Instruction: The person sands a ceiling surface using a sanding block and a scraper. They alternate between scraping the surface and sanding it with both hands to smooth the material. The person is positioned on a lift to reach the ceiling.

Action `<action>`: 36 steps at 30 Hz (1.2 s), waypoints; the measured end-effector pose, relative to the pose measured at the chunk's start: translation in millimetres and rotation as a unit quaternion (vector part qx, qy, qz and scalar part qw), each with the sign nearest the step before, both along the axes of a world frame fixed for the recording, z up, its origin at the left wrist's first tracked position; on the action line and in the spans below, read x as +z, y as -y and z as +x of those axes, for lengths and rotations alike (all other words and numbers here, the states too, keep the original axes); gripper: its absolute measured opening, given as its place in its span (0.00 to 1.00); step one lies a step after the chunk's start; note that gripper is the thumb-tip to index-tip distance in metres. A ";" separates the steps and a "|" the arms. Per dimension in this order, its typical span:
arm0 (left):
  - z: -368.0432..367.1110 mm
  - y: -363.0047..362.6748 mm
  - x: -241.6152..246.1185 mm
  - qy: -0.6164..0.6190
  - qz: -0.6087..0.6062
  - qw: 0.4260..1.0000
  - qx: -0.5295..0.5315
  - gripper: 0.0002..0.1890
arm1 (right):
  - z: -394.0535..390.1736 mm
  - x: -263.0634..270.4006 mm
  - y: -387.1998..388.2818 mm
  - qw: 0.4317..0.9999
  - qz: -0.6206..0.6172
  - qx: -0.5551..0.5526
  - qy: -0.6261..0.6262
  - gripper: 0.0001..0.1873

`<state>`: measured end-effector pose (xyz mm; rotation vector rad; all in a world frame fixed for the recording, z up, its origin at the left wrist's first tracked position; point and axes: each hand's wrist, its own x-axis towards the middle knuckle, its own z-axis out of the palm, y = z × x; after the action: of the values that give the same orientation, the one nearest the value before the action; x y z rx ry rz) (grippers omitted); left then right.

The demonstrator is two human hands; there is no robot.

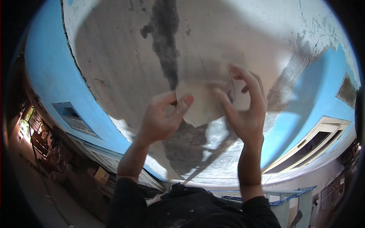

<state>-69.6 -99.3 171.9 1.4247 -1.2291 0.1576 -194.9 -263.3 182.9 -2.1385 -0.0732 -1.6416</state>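
My left hand (165, 116) pinches a pale beige sheet (196, 109), possibly sandpaper, between its thumb and fingers. Motion blurs the sheet, and its lower edge looks uneven. On the other side, my right hand (246, 105) has its fingers spread and curved, with the thumb near or against the sheet's right edge; the blur hides whether they touch. Behind both hands is a worn plaster wall (122, 65) with dark grey patches and a thin crack.
Blue-painted wall (51, 65) borders the plaster on both sides. A pale-framed window opening (310, 145) lies at right. Below it stands a stepladder (302, 202) with blue edges. A small box (101, 175) sits among clutter at lower left.
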 end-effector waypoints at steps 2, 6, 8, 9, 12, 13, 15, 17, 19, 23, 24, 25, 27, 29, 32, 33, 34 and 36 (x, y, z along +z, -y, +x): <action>6.2 6.2 16.8 -0.080 -0.068 0.994 -0.043 0.17 | 25.1 13.2 8.5 0.991 -0.093 -0.025 0.094 0.32; 37.1 7.2 44.1 -0.049 -0.085 0.994 -0.043 0.17 | 28.7 24.2 16.8 0.937 -0.338 -0.015 0.087 0.27; 39.3 11.2 58.8 -0.051 -0.088 0.993 -0.053 0.18 | 37.9 34.5 19.6 0.919 -0.390 -0.041 0.049 0.26; 41.6 14.3 62.0 -0.064 -0.066 0.995 -0.022 0.18 | 44.7 39.5 22.1 0.915 -0.396 -0.065 0.027 0.25; 51.9 23.0 65.2 0.063 -0.151 0.982 0.097 0.17 | 61.0 50.3 37.9 0.877 -0.463 -0.116 0.045 0.21; 60.4 27.7 59.7 0.213 -0.272 0.926 0.153 0.18 | 63.1 53.3 40.1 0.860 -0.490 -0.135 0.053 0.20; 62.5 27.8 55.6 0.415 -0.331 0.813 0.238 0.19 | 63.2 50.2 36.0 0.853 -0.489 -0.175 0.054 0.19; 58.3 21.4 52.5 0.516 -0.228 0.775 0.286 0.20 | 67.2 52.2 36.0 0.851 -0.483 -0.202 0.047 0.17; 72.6 23.9 58.4 0.580 -0.132 0.750 0.290 0.21 | 67.8 56.0 33.5 0.854 -0.476 -0.208 0.020 0.16; 94.2 25.5 49.3 0.580 -0.095 0.768 0.253 0.19 | 74.6 42.1 34.4 0.878 -0.431 -0.205 0.031 0.16; 94.5 27.7 40.9 0.570 -0.093 0.775 0.257 0.19 | 74.2 33.9 34.0 0.879 -0.428 -0.210 0.024 0.16; 92.8 30.3 31.0 0.560 -0.092 0.781 0.262 0.19 | 75.4 29.0 34.3 0.879 -0.426 -0.214 0.018 0.16; 94.9 28.5 32.6 0.570 -0.086 0.769 0.276 0.20 | 79.9 29.6 33.8 0.876 -0.428 -0.221 0.037 0.17; 96.1 26.8 54.4 0.597 -0.083 0.745 0.286 0.20 | 79.1 39.3 32.4 0.871 -0.429 -0.238 0.042 0.17; 92.4 30.2 78.7 0.571 -0.108 0.751 0.313 0.19 | 86.0 65.5 28.4 0.872 -0.420 -0.243 0.056 0.19; 91.7 31.7 71.9 0.553 -0.095 0.771 0.303 0.20 | 83.7 61.6 28.3 0.877 -0.416 -0.240 0.027 0.19; 91.1 30.5 58.3 0.533 -0.083 0.788 0.298 0.20 | 79.9 54.3 26.1 0.880 -0.415 -0.233 0.002 0.19; 88.4 29.9 29.9 0.515 -0.071 0.801 0.296 0.20 | 74.6 34.5 28.3 0.883 -0.417 -0.216 -0.019 0.19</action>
<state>18.8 -129.2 201.8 1.5730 -1.4885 1.6018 -120.3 -291.6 217.4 -2.9962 -0.3775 -2.0652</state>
